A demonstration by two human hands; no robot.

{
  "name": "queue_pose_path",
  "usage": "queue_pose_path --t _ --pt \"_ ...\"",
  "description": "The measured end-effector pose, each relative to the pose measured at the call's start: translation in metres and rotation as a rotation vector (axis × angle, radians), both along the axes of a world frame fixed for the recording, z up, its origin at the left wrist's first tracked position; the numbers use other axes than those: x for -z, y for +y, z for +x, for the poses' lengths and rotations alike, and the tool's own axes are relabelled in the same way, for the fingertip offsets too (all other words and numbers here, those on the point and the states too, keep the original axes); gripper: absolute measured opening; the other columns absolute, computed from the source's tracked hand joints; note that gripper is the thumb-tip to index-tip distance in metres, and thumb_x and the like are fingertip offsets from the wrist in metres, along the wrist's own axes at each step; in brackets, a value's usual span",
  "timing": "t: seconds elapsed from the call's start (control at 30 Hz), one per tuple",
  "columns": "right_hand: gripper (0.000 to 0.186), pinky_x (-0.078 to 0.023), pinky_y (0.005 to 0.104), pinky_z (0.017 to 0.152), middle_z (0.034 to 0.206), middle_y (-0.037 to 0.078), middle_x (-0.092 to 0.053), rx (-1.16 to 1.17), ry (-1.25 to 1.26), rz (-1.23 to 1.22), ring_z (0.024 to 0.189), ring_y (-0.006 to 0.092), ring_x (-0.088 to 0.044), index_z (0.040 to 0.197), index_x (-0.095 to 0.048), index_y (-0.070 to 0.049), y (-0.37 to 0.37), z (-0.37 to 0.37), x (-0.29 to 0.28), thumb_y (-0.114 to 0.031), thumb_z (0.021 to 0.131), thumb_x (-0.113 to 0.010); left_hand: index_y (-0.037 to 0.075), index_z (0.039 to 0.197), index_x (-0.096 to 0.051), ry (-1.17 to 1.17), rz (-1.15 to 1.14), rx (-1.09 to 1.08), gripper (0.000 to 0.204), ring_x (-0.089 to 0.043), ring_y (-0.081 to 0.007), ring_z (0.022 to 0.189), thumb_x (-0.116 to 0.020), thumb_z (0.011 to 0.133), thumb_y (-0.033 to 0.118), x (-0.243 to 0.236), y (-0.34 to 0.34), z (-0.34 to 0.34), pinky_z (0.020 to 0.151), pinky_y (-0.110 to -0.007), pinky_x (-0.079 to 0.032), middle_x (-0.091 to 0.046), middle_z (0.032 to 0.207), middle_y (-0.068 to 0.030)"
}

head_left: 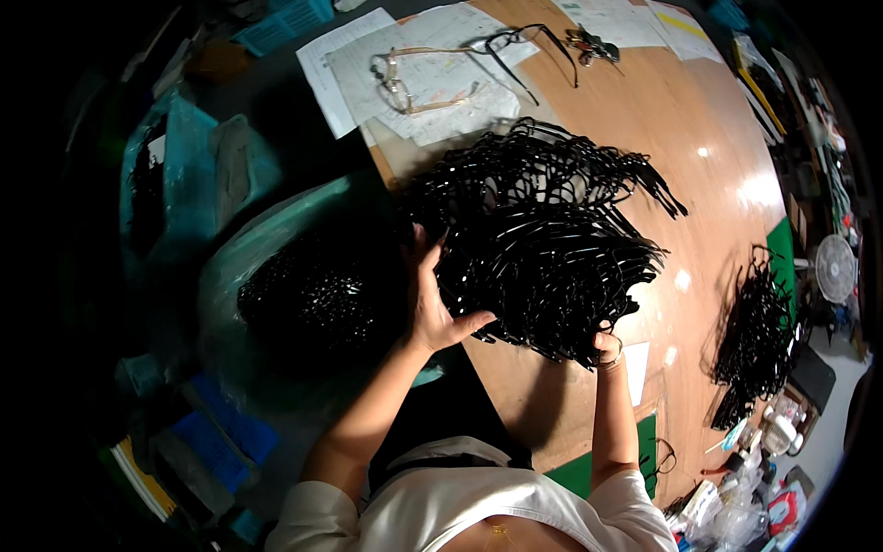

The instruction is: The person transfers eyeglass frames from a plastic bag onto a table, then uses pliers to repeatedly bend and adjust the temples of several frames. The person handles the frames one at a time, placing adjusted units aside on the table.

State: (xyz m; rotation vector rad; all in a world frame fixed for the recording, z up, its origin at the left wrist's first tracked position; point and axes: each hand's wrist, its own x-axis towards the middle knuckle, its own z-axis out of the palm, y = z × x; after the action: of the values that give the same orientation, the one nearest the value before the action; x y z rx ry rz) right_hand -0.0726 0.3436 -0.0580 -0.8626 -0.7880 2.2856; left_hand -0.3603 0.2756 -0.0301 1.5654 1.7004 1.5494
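Between my hands is a thick stack of glossy black eyeglass frames [543, 276], their thin arms fanned toward the right. My left hand [432, 299] presses against the stack's left side, thumb stretched along its near edge and fingers pointing up. At the lower right corner my right hand [606, 344] grips it, with most of those fingers hidden underneath. Just beyond lies a loose heap of more black frames [552, 166] on the wooden table [699, 184]. To the left, a bin lined with clear plastic [225, 276] contains a dark, shiny mass of similar pieces.
Clear-framed glasses [395, 83] and black glasses [529, 41] rest on papers [340, 83] at the back, near a bunch of keys [593, 46]. Another black heap [756, 336] lies at the right edge. A small fan [835, 267] and teal crates [170, 175] flank the table.
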Motion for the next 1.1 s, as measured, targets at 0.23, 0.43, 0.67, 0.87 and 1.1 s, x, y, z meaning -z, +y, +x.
queue_pose_path --t 0.23,0.43,0.67,0.87,1.1 --pt "0.081 -0.039 0.0348 0.091 0.116 0.009 -0.049 0.196 0.070 0.032 0.105 0.0245 -0.047 0.124 -0.037 -0.004 -0.015 -0.004 -0.012 -0.026 0.054 -0.070 -0.002 0.112 -0.033 -0.259 0.107 -0.086 0.068 -0.046 -0.0161 0.091 -0.072 0.063 0.025 -0.014 -0.007 0.032 0.089 -0.033 -0.036 -0.047 0.099 -0.0096" --pt "0.080 -0.040 0.0361 0.091 0.124 0.011 -0.043 0.176 0.109 -0.007 0.106 0.0257 -0.048 0.127 -0.034 -0.003 -0.039 0.007 -0.042 -0.028 0.061 -0.071 0.002 0.104 -0.045 -0.957 -0.144 0.060 0.051 -0.049 -0.0108 0.081 -0.070 0.061 0.016 -0.037 -0.024 0.022 0.075 -0.025 -0.041 -0.053 0.089 -0.0028" --pt "0.079 -0.039 0.0358 0.091 0.124 0.012 -0.043 0.077 -0.137 -0.021 0.107 0.0250 -0.048 0.128 -0.032 -0.003 -0.051 -0.031 -0.124 -0.030 0.063 -0.069 0.002 0.110 -0.046 -1.266 -0.064 0.008 0.057 -0.050 -0.0138 0.089 -0.070 0.062 0.020 -0.039 -0.064 0.010 0.081 -0.029 -0.041 -0.053 0.099 -0.0046" --pt "0.079 -0.039 0.0356 0.091 0.124 0.013 -0.043 -0.185 -0.287 -0.187 0.107 0.0243 -0.048 0.128 -0.031 -0.002 -0.092 -0.110 -0.155 -0.031 0.064 -0.067 0.005 0.116 -0.042 -1.487 -0.076 -0.067 0.058 -0.052 -0.0180 0.092 -0.066 0.065 0.015 -0.024 -0.146 -0.045 0.077 -0.031 -0.046 -0.052 0.104 -0.0070" --pt "0.053 -0.042 0.0306 0.085 0.110 0.007 -0.053 -0.495 -0.296 -0.327 0.097 0.0174 -0.052 0.122 -0.041 -0.004 -0.166 -0.250 -0.089 -0.037 0.081 -0.048 0.002 0.111 -0.047 -1.778 -0.220 -0.255 0.044 -0.055 -0.0187 0.088 -0.060 0.071 0.017 0.030 -0.267 -0.142 0.072 -0.032 -0.048 -0.055 0.100 -0.0083"
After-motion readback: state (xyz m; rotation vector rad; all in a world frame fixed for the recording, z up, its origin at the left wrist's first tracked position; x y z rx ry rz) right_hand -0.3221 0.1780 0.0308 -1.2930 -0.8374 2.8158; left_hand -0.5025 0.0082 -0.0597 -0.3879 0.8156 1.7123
